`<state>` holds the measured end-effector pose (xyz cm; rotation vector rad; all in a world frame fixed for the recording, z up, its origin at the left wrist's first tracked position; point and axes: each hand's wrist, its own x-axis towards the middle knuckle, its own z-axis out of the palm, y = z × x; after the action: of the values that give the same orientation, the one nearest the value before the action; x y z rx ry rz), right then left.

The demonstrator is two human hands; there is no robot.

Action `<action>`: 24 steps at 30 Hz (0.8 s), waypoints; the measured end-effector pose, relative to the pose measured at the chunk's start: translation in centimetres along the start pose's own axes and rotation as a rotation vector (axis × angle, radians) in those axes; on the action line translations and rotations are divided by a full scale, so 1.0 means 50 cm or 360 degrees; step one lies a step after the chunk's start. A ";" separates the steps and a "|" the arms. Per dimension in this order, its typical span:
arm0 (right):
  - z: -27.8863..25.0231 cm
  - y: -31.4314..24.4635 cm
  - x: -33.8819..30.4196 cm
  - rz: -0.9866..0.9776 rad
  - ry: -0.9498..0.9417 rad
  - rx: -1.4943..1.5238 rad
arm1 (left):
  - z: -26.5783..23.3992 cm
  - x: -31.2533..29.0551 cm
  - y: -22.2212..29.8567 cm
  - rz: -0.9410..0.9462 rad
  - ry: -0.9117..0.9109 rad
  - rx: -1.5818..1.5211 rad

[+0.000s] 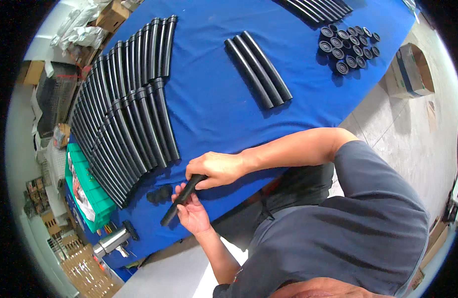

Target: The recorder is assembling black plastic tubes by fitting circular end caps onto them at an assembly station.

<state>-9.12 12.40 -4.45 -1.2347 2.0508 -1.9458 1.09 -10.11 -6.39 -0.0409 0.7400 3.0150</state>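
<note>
A short black tube (170, 214) is held at a slant near the table's front edge. My left hand (195, 214) grips it from below around its middle, fingers curled about it. Over the upper end of the same tube, my right hand (216, 168) is closed, hiding that end. Just left of my hands lie a few small black round pieces (160, 194), partly in shadow. Beyond them, overlapping rows of black tubes with wider collared ends (134, 119) fan across the left of the table.
A blue cloth (204, 109) covers the table. Three black tubes (258, 69) lie at centre, with several black round caps (348, 47) and more tubes (316, 10) at far right. A green bin (97, 191) and a silver power tool (112, 242) sit left. A carton (410, 72) stands on the floor.
</note>
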 end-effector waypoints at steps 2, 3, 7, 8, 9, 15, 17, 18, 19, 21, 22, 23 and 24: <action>0.009 0.011 -0.009 -0.0050 0.0007 -0.0024 | -0.011 0.003 0.004 -0.0063 0.0088 -0.0119; 0.011 0.004 -0.006 -0.0100 0.0029 -0.0052 | -0.007 0.002 0.004 -0.0041 0.0040 -0.0030; -0.027 -0.024 0.007 0.0558 -0.0499 0.0034 | -0.007 0.001 -0.005 0.0014 0.0059 0.0162; -0.018 -0.018 -0.003 0.0358 -0.0319 -0.0037 | 0.001 0.005 -0.010 0.0012 0.0083 0.0194; -0.005 -0.010 -0.011 0.0156 -0.0134 -0.0092 | 0.008 0.005 -0.011 0.0017 0.0110 0.0231; -0.049 -0.044 0.021 0.0952 -0.0561 0.0297 | 0.017 0.000 -0.019 -0.0018 0.0196 0.0110; -0.024 -0.011 -0.001 0.0648 -0.0455 0.0131 | 0.011 0.004 -0.019 -0.0040 0.0175 0.0108; -0.010 -0.007 -0.009 0.0247 -0.0246 -0.0181 | 0.013 0.005 -0.019 -0.0045 0.0170 0.0091; -0.002 -0.003 -0.015 -0.0154 -0.0029 -0.0489 | 0.015 0.006 -0.019 -0.0050 0.0164 0.0072; -0.014 -0.018 -0.004 -0.0058 -0.0037 -0.0282 | 0.009 0.000 -0.013 -0.0029 0.0162 0.0074; -0.029 -0.025 0.006 0.0299 -0.0289 -0.0112 | 0.006 -0.003 -0.011 -0.0017 0.0156 0.0063; -0.036 -0.028 0.011 0.0658 -0.0540 0.0058 | 0.010 -0.001 -0.012 -0.0013 0.0157 0.0073; -0.027 -0.013 0.001 0.0513 -0.0451 0.0012 | 0.014 0.001 -0.014 -0.0028 0.0165 0.0083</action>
<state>-9.56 13.52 -3.59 -1.0302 1.9513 -1.5396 1.04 -9.18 -6.10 -0.2026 0.8213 2.9945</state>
